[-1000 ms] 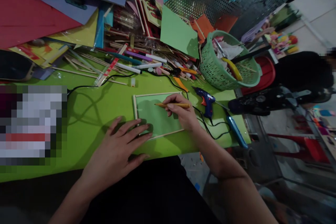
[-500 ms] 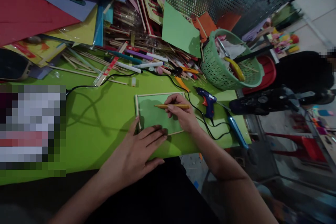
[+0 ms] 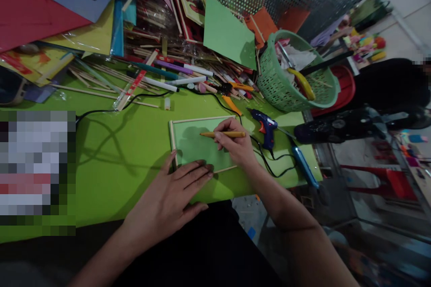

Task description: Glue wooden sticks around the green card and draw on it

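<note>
A green sheet edged with thin wooden sticks (image 3: 191, 145) lies on the green table in front of me. My left hand (image 3: 171, 188) rests spread over its lower left corner, fingers stretched out. Between the fingers of my right hand (image 3: 235, 141) is a yellow-brown pencil (image 3: 224, 134), held nearly level over the sheet with its tip to the left. Whether the tip touches the sheet I cannot tell. To the right of the sheet lies a dark blue glue gun (image 3: 266, 128) with a black cord.
Behind the sheet, markers (image 3: 182, 69) and loose wooden sticks (image 3: 97, 78) lie in a heap. A green basket (image 3: 283, 78) with tools stands at the right. A blue tool (image 3: 305, 166) lies near the table's right edge. A small eraser-like block (image 3: 167, 104) is near the sheet.
The camera view has shifted slightly. The pencil has moved a little to the right relative to the sheet. My left hand stays on the corner.
</note>
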Tool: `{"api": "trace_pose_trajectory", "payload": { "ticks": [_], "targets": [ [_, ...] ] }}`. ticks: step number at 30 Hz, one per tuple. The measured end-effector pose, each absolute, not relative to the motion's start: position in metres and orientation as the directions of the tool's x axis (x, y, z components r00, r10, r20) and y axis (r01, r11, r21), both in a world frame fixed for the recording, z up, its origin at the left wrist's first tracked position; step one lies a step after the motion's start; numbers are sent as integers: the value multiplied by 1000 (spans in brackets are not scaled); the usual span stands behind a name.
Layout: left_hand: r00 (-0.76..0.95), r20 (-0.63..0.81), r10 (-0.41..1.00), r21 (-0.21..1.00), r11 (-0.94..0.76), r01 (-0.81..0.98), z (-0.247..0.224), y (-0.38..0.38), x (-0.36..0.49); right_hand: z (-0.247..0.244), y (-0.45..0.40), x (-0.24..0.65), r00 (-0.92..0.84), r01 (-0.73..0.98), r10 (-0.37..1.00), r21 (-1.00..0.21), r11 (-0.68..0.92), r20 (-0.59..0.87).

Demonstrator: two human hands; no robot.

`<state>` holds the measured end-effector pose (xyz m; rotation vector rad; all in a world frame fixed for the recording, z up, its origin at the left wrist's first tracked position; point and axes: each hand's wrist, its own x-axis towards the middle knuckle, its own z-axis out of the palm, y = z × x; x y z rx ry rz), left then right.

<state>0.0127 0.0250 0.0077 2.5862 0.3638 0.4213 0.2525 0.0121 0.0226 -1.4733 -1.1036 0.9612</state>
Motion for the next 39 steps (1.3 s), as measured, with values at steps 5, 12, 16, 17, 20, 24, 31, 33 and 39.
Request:
{"api": "trace_pose_trajectory", "payload": {
  "ticks": [5,12,16,17,20,24,31,33,39],
  "targets": [
    [929,177,326,528,-828,190,8,25,12,22,13,252,265,189,964,-979,-71,-19],
    [922,215,322,509,-843,176,8,25,12,22,14,250,290,209,957,-974,-91,-27],
    [929,179,325,520,-833,192,8,26,12,22,13,249,284,227,958,-968,-105,-37],
    [930,171,326,523,-830,195,8,26,12,22,13,249,280,236,959,-966,-107,-38],
    [932,158,327,532,-823,199,8,26,11,23,11,250,259,258,965,-961,-102,-33],
    [925,179,335,538,-820,193,10,26,12,25,9,252,231,279,973,-956,-93,-28],
    [925,184,333,533,-824,191,9,25,12,25,10,251,268,252,963,-961,-112,-42],
    [927,175,332,533,-823,194,9,25,11,25,11,250,274,234,961,-966,-109,-42],
    [930,147,336,524,-824,215,9,25,11,25,11,252,252,268,967,-957,-110,-40]
  ]
}}
